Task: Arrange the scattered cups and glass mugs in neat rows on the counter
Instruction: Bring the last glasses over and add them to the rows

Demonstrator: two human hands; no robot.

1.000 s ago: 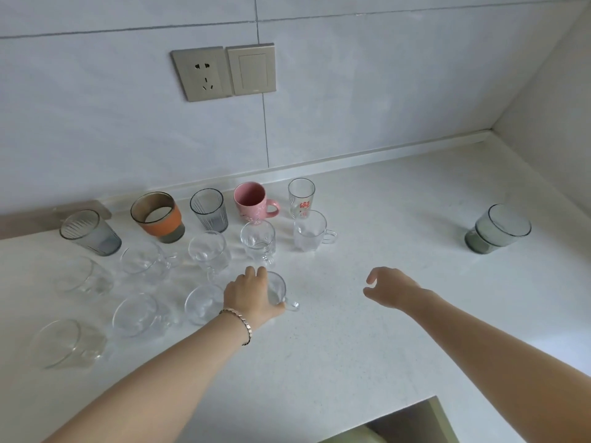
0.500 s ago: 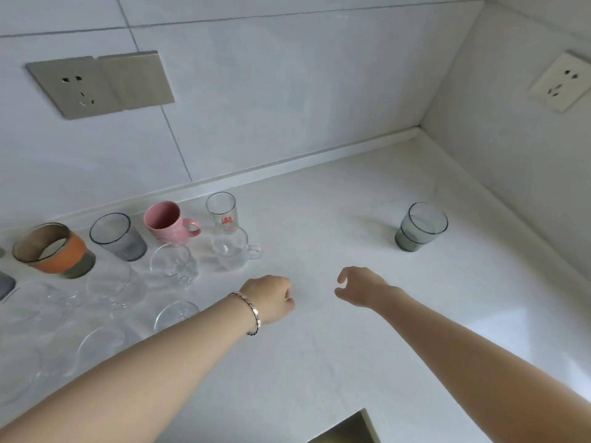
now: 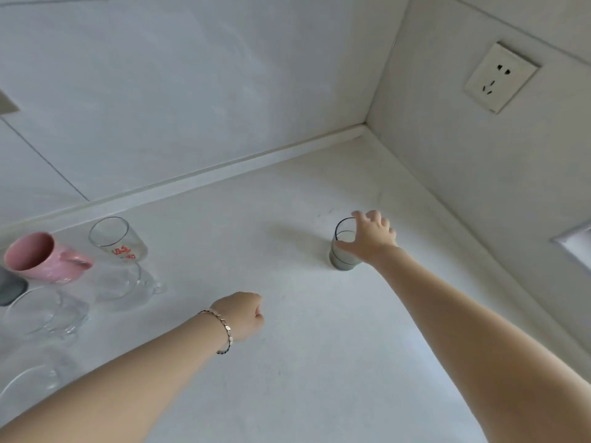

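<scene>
Where the white surface point(image 3: 287, 362) meets the left edge of the view, part of a dark grey cup point(image 3: 9, 289) is seen, cut off by the frame, and just beside it a pink mug point(image 3: 38, 255) is seen tilted by the wide lens, its handle turned to the right. Next to the mug a clear glass with red print point(image 3: 116, 241) is stood near the back wall, and in front of these several clear glass mugs point(image 3: 124, 282) are grouped close together, their outlines hard to separate. Further right, the left hand point(image 3: 241, 314) is held low over the bare surface with its fingers curled together into a loose fist around nothing, and a metal bracelet point(image 3: 222, 330) is worn at the wrist. Well apart from the group, near the corner, a grey-tinted glass point(image 3: 342, 257) is stood upright on the surface, and the right hand point(image 3: 371, 238) is laid against it, thumb on the near side and fingers point(image 3: 359, 215) spread over the rim; whether it is gripped firmly cannot be told. On the right wall a white socket point(image 3: 500, 76) is mounted.
</scene>
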